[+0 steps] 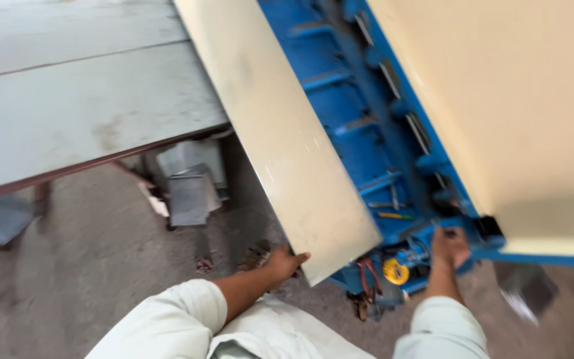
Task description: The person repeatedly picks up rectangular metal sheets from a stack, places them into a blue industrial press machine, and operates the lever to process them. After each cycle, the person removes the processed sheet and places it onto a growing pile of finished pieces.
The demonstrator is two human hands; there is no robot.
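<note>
Left hand (280, 262) fingers gripped the cream sheet-metal panel (280, 139) by its near corner; right hand (450, 246) clasped the blue machine (340, 113) edge; panel not yet laid flat.

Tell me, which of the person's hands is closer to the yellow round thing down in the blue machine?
Right. The right hand grips the blue machine frame just right of the yellow round part; the left hand holds the pale metal sheet corner, farther left.

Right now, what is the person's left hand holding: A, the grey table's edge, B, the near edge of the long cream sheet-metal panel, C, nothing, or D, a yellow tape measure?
B: the left hand grips the near corner edge of the cream panel, while the right hand rests on the blue machine.
</note>
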